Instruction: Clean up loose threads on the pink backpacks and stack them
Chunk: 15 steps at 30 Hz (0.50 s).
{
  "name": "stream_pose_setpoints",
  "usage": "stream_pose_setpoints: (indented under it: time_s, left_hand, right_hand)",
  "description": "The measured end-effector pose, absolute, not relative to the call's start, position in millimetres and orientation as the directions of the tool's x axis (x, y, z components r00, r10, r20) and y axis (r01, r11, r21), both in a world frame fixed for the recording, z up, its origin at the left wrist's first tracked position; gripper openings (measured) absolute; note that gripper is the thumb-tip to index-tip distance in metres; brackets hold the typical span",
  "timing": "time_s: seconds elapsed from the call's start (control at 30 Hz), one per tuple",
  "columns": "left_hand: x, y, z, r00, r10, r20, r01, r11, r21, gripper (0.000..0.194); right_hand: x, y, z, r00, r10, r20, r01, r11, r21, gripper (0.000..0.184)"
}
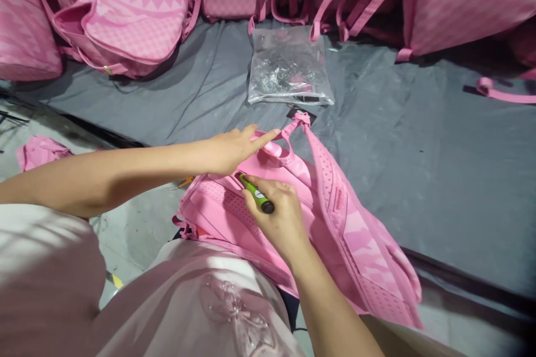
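Observation:
A pink backpack (255, 240) lies tilted across my lap and the table's near edge, its dotted straps and back panel facing up. At its top edge my left hand (230, 150) grips the fabric, one finger stretched toward the carrying loop and the others bent and partly hidden. My right hand (278, 209) is closed around a short green tool with a black end (259, 198), its tip against the bag just below my left hand. What kind of tool it is cannot be made out. A black tag (307, 115) hangs by the loop.
Several pink backpacks (134, 17) stand along the back of the grey-covered table (419, 178). A clear plastic bag (288, 67) with small contents lies in front of them. Pink fabric (42, 150) is at the left, and a small orange-handled tool (185, 181) shows beside the backpack.

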State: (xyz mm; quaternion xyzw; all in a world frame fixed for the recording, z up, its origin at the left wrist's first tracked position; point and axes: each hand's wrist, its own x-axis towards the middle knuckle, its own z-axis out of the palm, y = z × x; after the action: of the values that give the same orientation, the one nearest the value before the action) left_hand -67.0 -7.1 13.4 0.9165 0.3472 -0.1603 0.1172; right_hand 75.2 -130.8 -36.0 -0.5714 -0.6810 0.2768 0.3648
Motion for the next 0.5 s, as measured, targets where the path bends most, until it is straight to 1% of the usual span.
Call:
stream_pose_setpoints:
  time_s: [0.17, 0.3, 0.37, 0.5]
  left_hand:
    - [-67.5, -6.8, 11.8, 0.703, 0.606, -0.373, 0.685, -0.717, 0.128, 0.106]
    - [-68.3, -7.2, 12.2, 0.719, 0.599, -0.352, 0.673, -0.726, 0.139, 0.102]
    - [-69.6, -7.1, 11.0, 0.729, 0.595, -0.338, 0.665, -0.733, 0.143, 0.103]
    - [-71.7, -6.7, 8.8, 0.754, 0.581, -0.306, 0.642, -0.75, 0.158, 0.106]
  right_hand:
    - [73.4, -129.4, -34.2, -0.083, 0.986, 0.142, 0.541, 0.164, -0.825, 0.025]
    - [71.7, -129.8, -33.9, -0.039, 0.985, 0.171, 0.542, 0.164, -0.824, 0.026]
    - [71.5, -129.9, -33.3, -0.057, 0.987, 0.153, 0.526, 0.16, -0.835, 0.025]
    - [71.8, -129.7, -31.1, -0.039, 0.988, 0.151, 0.557, 0.147, -0.818, 0.025]
